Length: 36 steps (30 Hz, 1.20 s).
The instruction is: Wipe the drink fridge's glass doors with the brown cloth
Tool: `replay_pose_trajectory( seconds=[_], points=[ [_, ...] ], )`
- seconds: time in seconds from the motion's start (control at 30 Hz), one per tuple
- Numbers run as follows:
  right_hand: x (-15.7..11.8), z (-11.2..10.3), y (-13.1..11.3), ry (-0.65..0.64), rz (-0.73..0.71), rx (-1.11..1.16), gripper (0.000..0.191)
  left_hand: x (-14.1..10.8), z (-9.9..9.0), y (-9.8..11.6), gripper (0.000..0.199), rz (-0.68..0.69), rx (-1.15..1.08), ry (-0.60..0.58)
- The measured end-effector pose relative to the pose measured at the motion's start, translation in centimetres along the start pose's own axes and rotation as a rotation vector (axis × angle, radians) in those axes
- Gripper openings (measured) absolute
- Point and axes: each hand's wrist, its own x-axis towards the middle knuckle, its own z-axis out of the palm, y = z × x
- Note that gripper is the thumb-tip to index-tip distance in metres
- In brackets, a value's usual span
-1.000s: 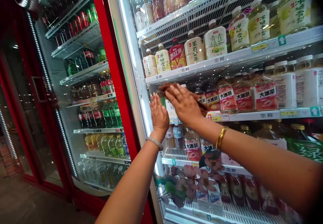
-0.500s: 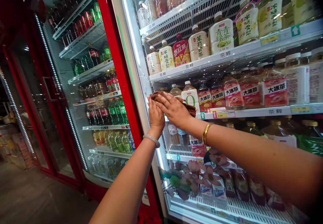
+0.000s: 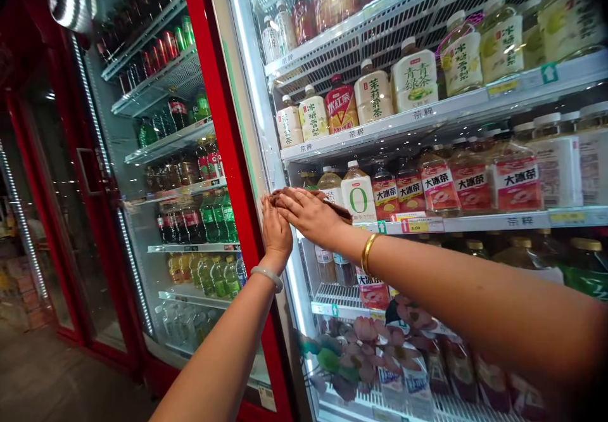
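Note:
A folded brown cloth (image 3: 341, 210) lies pressed against the glass door of a lit drinks fridge, near the door's left frame. My right hand (image 3: 306, 216) is flat over it, its fingers stretched to the left and covering most of the cloth. Beside it, my left hand (image 3: 276, 232) points upward with straight fingers held against the pale door frame (image 3: 232, 73). Its fingertips meet those of the right hand at the cloth's left end; whether they also press on the cloth is hard to see.
Behind the glass, shelves carry rows of bottled teas (image 3: 439, 184). Pink flowers (image 3: 365, 330) show low on the door. To the left, past a red frame (image 3: 216, 92), another fridge holds cans and green bottles (image 3: 216, 213). A round white-lit fixture (image 3: 71, 4) is at upper left.
Both hands and the cloth have slid left, from the glass onto the pale door frame, uncovering more of the bottle with the green 0. The view has shifted slightly.

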Motion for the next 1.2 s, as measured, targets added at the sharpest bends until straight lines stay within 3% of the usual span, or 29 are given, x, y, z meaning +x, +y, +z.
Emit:
replay_pose_trajectory(
  seconds=[0.1,0.23,0.33,0.4,0.47,0.57,0.7,0.8,0.9,0.97,1.07,1.2],
  points=[
    [2.9,-1.3,3.1,0.012,-0.075,-0.022,0.044,1.3,-0.2,-0.3,0.068,0.011,0.005,0.009],
    [5.8,-3.5,8.2,0.083,0.049,-0.070,0.050,6.4,1.1,2.3,0.066,0.086,0.005,0.002],
    [5.3,-3.8,9.1,0.154,0.223,-0.078,0.051,9.9,2.8,5.2,0.063,0.144,0.008,0.002],
    [4.4,-3.6,8.7,0.144,0.237,-0.089,0.050,11.0,3.6,6.7,0.062,0.156,0.014,0.010],
    [3.9,-3.7,8.7,0.103,0.148,-0.115,0.048,11.2,4.0,7.5,0.062,0.156,0.019,0.023],
    [4.0,-4.8,10.7,0.100,0.037,-0.151,0.043,10.6,4.1,7.8,0.063,0.156,0.032,0.055],
    [3.2,-6.1,13.5,0.223,0.154,-0.198,0.045,10.2,3.9,8.1,0.068,0.177,0.115,0.066],
    [1.8,-5.7,13.0,0.285,0.159,-0.181,0.045,10.2,3.7,8.5,0.065,0.181,0.233,0.023],
    [1.0,-5.9,12.6,0.147,-0.083,-0.157,0.041,10.2,3.2,8.8,0.054,0.197,0.292,-0.026],
    [0.9,-6.9,13.4,0.067,-0.153,-0.173,0.040,10.4,2.9,9.3,0.054,0.211,0.292,-0.040],
    [0.6,-8.7,15.4,0.097,-0.002,-0.231,0.041,11.4,2.7,11.2,0.062,0.228,0.303,-0.054],
    [-0.6,-9.6,16.1,0.190,0.253,-0.251,0.041,13.6,4.2,15.7,0.061,0.223,0.308,-0.074]
  ],
)
